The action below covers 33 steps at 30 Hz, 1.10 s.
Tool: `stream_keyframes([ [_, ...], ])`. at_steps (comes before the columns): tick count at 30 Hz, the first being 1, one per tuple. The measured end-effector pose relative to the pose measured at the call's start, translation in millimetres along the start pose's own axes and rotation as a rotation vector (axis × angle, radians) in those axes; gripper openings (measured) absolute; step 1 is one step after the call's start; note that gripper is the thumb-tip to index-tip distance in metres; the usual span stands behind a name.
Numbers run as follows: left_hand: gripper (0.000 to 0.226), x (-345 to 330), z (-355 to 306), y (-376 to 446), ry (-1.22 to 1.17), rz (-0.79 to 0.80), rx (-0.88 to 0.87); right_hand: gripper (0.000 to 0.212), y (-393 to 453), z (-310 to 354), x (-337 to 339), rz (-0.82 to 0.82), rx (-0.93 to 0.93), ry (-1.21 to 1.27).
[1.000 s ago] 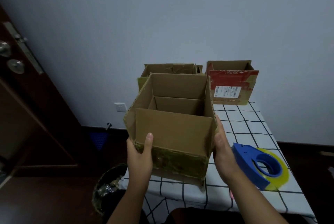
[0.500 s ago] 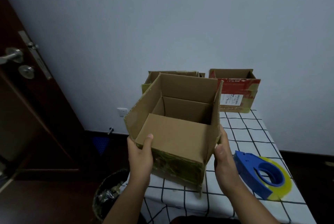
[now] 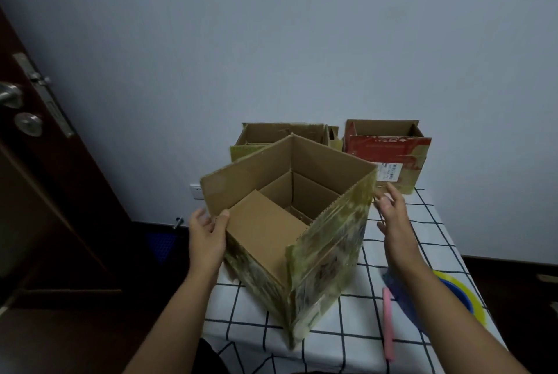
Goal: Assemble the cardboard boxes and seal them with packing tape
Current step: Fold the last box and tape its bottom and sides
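- Three boxes are sitting on the checked table (image 3: 347, 340): the near box (image 3: 302, 231) standing corner-on toward the camera, mouth up, with two more behind it against the wall, a plain box (image 3: 280, 135) and a red box (image 3: 388, 148), both open-topped.
- The left hand (image 3: 208, 237) is gripping the near box at its left corner, thumb hooked over the edge and lying on the inner flap (image 3: 265, 231), probably steadying the box while that flap is being folded down.
- The right hand (image 3: 392, 216) is hovering just beside the box's right wall, fingers spread wide and holding nothing; whether it is touching the cardboard is not clear.
- The near box is looking worn, with old greenish tape glazing its outer walls, so it is likely to flex under a firm push.
- The tape dispenser (image 3: 453, 298) is lying at the right edge, partly hidden under the right forearm, within easy reach for sealing, which has not begun.
- A pink stick (image 3: 388, 322) is lying beside it; what it is cannot be told.
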State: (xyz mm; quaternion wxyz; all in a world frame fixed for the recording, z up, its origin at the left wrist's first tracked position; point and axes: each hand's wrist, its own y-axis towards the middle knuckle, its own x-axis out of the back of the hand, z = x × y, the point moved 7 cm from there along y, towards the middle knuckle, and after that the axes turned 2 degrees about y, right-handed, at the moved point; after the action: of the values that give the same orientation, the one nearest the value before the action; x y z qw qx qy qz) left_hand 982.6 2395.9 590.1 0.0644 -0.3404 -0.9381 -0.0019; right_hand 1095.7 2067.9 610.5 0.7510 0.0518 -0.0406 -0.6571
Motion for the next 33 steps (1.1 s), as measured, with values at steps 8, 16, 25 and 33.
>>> stream_keyframes([
  [8, 0.038, -20.8, 6.3, -84.4, 0.027, 0.032, 0.072, 0.064, 8.4, -8.2, -12.3, 0.183, -0.04, 0.034],
  [16, 0.035, -22.8, -8.5, -59.0, -0.065, 0.463, 0.095, 0.085, -30.8, 10.4, -9.8, 0.245, 0.077, -0.1],
  [25, 0.034, -27.8, 6.9, -35.5, -0.098, 0.509, 0.088, 0.068, -55.4, -15.8, -11.5, 0.192, 0.121, -0.293],
  [33, 0.027, -38.5, 7.3, -29.2, -0.131, 0.445, 0.089, 0.048, -50.5, -20.2, -7.7, 0.213, 0.089, -0.243],
])
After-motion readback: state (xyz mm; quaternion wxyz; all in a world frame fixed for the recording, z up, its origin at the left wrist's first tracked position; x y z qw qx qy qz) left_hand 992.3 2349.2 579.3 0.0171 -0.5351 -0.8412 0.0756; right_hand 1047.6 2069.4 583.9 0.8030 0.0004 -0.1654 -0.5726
